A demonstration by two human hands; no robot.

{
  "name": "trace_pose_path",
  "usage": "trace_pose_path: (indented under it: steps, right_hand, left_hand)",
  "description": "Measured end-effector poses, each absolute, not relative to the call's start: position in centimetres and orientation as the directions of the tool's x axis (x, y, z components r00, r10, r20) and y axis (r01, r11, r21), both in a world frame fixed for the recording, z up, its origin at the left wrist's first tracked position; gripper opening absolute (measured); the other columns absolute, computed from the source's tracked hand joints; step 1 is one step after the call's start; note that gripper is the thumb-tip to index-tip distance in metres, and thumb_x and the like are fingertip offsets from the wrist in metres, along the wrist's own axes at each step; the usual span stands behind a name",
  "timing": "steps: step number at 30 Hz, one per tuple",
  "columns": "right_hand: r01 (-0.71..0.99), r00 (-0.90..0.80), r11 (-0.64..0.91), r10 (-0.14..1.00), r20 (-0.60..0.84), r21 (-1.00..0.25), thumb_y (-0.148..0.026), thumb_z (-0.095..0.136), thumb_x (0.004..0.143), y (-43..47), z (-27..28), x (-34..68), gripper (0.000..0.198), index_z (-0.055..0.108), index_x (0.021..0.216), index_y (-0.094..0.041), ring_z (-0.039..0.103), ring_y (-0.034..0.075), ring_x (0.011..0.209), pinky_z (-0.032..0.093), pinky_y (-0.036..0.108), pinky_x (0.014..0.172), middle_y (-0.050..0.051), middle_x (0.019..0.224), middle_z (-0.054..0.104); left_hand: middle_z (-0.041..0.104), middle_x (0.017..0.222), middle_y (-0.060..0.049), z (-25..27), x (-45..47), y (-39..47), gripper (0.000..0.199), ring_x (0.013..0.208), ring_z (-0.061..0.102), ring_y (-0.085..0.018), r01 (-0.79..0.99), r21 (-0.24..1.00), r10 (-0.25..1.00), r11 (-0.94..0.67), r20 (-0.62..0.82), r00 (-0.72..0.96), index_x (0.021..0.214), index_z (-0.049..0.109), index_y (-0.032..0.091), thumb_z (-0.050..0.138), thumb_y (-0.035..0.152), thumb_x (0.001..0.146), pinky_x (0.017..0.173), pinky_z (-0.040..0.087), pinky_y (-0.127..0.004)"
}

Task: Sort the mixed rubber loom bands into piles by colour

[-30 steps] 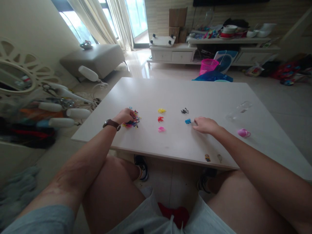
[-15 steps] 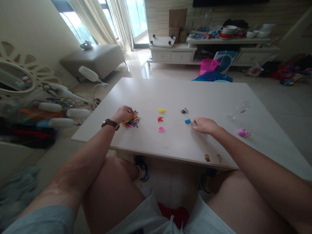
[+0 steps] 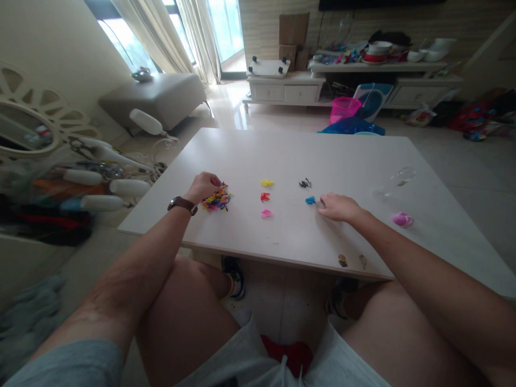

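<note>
My left hand (image 3: 205,186) is closed in a pinch at the upper edge of a mixed pile of tiny coloured bands (image 3: 216,201) on the table's left; whatever is between its fingertips is too small to make out. On the right, my right hand (image 3: 338,207) rests low over the table, fingers closed, just beside a small blue heap (image 3: 310,200). Its fingertips hide anything they hold. Between the hands lie a yellow heap (image 3: 266,183), a red heap (image 3: 265,197) and a pink heap (image 3: 266,214) in a column. A black heap (image 3: 305,183) lies behind the blue one.
The white table (image 3: 242,150) also bears a clear plastic bottle (image 3: 403,176), a purple-pink cup-like piece (image 3: 402,220), a small yellow-and-blue figure (image 3: 342,260) and a small pale item (image 3: 363,262) near the front edge. A lamp (image 3: 145,121) with white shades stands left.
My left hand has shifted slightly up and left at the pile, uncovering more of it. My right hand stays beside the blue heap.
</note>
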State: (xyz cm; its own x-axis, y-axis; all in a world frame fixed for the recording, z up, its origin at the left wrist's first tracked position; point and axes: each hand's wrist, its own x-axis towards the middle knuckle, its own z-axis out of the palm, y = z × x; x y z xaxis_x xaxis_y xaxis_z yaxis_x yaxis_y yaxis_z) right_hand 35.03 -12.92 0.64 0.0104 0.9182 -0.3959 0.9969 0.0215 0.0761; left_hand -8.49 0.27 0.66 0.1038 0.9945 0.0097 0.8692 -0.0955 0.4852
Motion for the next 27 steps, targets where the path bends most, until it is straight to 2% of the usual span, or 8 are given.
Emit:
trace_pose_path:
  steps: [12, 20, 27]
  right_hand:
    - [0.997, 0.008, 0.025, 0.915, -0.403, 0.075, -0.045, 0.050, 0.089, -12.95, 0.65, 35.02, 0.044, 0.062, 0.123, -0.020, 0.064, 0.035, 0.112, 0.050, 0.043, 0.086, 0.017, 0.131, 0.062]
    - [0.996, 0.007, 0.027, 0.916, -0.401, 0.080, -0.044, 0.048, 0.090, -13.00, 0.60, 34.95, 0.043, 0.061, 0.122, -0.020, 0.064, 0.036, 0.112, 0.050, 0.045, 0.085, 0.017, 0.131, 0.062]
    - [0.996, 0.003, 0.031, 0.912, -0.409, 0.078, -0.044, 0.047, 0.090, -13.06, 0.80, 34.85, 0.043, 0.060, 0.123, -0.019, 0.063, 0.036, 0.111, 0.051, 0.046, 0.085, 0.018, 0.130, 0.061]
  left_hand:
    - [0.075, 0.072, -0.006, 0.62, -8.41, 0.22, 0.018, 0.072, 0.068, -0.021, 0.851, 0.516, 0.993, -0.101, 0.000, 0.117, 0.070, 0.076, 0.018, 0.080, 0.026, 0.054, 0.064, 0.051, -0.027]
    - [0.075, 0.071, -0.006, 0.60, -8.49, 0.11, 0.017, 0.073, 0.069, -0.022, 0.851, 0.520, 0.993, -0.081, -0.026, 0.111, 0.073, 0.077, 0.017, 0.073, 0.023, 0.058, 0.067, 0.053, -0.027]
    - [0.075, 0.073, -0.006, 0.54, -8.52, 0.23, 0.023, 0.075, 0.069, -0.023, 0.871, 0.488, 0.996, -0.057, -0.032, 0.083, 0.076, 0.078, 0.018, 0.068, 0.016, 0.055, 0.070, 0.054, -0.029]
